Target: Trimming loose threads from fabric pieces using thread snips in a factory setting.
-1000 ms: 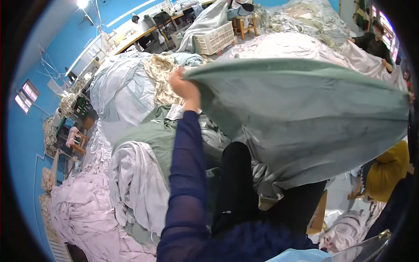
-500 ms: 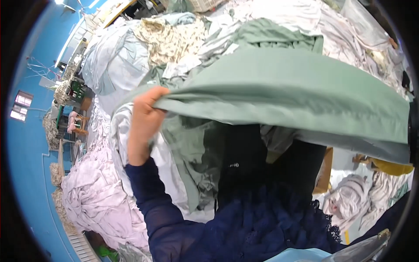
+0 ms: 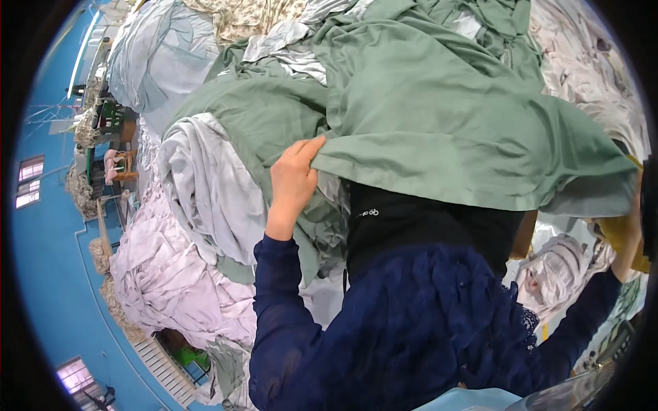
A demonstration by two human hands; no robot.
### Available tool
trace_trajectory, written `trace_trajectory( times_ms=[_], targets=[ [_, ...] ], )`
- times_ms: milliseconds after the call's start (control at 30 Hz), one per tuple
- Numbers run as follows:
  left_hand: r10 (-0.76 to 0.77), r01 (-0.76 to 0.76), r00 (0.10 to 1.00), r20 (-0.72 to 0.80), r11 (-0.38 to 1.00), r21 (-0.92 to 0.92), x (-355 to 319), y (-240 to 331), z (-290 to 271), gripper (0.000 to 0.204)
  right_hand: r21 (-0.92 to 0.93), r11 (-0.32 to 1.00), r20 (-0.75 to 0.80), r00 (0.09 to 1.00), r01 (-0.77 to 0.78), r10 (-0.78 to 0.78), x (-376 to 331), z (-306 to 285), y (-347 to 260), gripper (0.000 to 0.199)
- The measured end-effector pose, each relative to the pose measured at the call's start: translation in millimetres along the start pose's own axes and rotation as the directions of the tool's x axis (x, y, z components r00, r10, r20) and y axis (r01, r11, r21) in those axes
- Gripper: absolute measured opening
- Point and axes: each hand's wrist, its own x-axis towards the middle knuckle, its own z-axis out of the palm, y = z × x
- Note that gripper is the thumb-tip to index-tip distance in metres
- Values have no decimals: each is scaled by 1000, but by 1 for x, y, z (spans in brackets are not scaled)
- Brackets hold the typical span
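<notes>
—Seeing a blue wall [image 3: 51,274] at left, beside crumpled pink cloth [image 3: 178,281]?

—Also seeing a smooth green sheet [image 3: 411,89] draping across a black-clad lap [image 3: 432,226], creasing, showing greyer underneath at right.

—Holding it how?

—Gripping its near edge in the left hand [image 3: 295,178]; losing the right hand [image 3: 628,238] at the view's edge, unable to tell its grip.

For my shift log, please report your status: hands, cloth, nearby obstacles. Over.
Left hand pinching green cloth at near-left edge. Right hand at picture rim, grip unclear. Green cloth partly covers black trousers. Pale grey cloth bunched left of left hand.
</notes>
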Motion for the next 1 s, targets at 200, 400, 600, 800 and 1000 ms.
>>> trace_trajectory(
  times_ms=[200, 400, 600, 800, 1000],
  targets=[
    [253, -133, 873, 416, 946, -296, -16, -1, -7, 40, 725, 473, 409, 240, 500, -880, -90, 154, 31, 10],
    [281, 24, 777, 563, 881, -473, 3, 30, 29, 43, 938, 239, 211, 132, 252, -969, -243, 201, -58, 32],
    [86, 142, 828, 554, 923, -356, -13, 60, 47, 37, 869, 92, 49, 102, 487, -994, -348, 214, -125, 34],
    [56, 117, 891, 450, 930, -349, -21, 59, 55, 35, 993, 40, 15, 219, 109, -976, -300, 197, -158, 5],
    [45, 65, 942, 332, 948, -312, -33, 59, 57, 36, 998, -55, -51, 318, -3, -947, -204, 123, -225, 12]
  ],
)
